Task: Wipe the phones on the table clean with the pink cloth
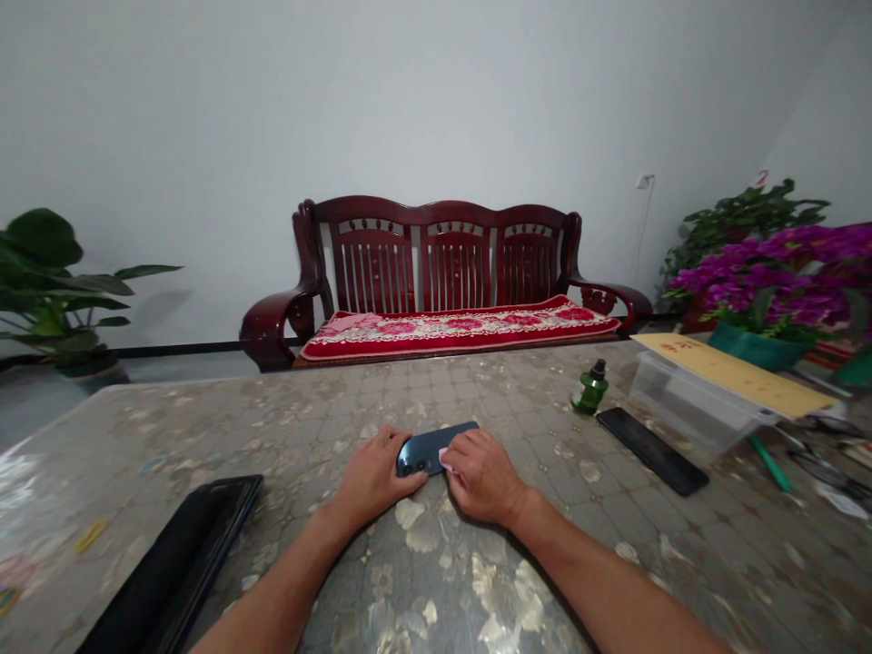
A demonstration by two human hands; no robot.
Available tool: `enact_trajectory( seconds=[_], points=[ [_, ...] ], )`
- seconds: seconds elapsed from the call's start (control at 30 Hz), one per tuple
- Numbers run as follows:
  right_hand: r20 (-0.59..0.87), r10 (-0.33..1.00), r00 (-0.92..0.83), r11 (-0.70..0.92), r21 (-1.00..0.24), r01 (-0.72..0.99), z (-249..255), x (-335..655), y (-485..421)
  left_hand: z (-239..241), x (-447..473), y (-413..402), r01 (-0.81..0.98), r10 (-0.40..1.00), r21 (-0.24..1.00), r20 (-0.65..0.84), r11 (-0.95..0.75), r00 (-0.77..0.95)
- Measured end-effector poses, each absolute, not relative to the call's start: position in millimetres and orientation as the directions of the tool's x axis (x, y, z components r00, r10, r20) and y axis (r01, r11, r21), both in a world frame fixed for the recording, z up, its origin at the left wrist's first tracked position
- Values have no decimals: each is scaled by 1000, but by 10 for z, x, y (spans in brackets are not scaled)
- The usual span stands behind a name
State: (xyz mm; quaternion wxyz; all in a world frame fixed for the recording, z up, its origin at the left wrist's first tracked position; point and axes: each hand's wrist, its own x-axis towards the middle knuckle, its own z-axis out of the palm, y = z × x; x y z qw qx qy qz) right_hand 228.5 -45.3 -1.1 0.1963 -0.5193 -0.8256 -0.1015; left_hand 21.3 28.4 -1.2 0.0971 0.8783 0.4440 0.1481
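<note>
1. Smartphone [437, 444] is laid camera-side up on the patterned tablecloth [306, 422].
2. Its end is held by the left hand [373, 470], thumb and fingers parted around it.
3. Pink cloth [445, 460] is pinched in the right hand's [485, 472] curled fingers.

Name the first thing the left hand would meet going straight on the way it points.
Most likely the phone: the left hand spans its left end with thumb and fingers, though depth there is hard to judge.

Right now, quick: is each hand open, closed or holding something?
Left hand: closed around one end of the glossy dark-blue smartphone.
Right hand: closed on a small pale-pink piece, apparently cloth, at the smartphone.
</note>
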Motion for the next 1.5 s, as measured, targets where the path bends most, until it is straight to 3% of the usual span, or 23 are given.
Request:
enact_trajectory(
  seconds=[0.27, 0.57, 0.83, 1.1, 1.37, 1.5],
  points=[
    [426, 872, -242, 279, -27, 960, -9, 2452, -396, -12, 202, 308, 768, 825, 304, 176, -564, 537],
    [427, 831, -356, 408, -35, 912, 5, 2301, -453, -54, 176, 324, 752, 809, 297, 198, -588, 554],
    [437, 880, -186, 228, -46, 973, -1, 2483, -380, -35, 171, 325, 763, 813, 281, 190, -582, 550],
    [422, 836, -352, 402, -34, 915, 8, 2330, -438, -29, 182, 313, 751, 804, 288, 197, -594, 561],
    [415, 901, -128, 167, -58, 984, 37, 2593, -359, -68, 164, 344, 762, 813, 284, 183, -582, 552],
    [400, 903, -159, 187, -32, 982, 47, 2558, -378, -64, 162, 341, 765, 815, 282, 179, -579, 551]
  ],
)
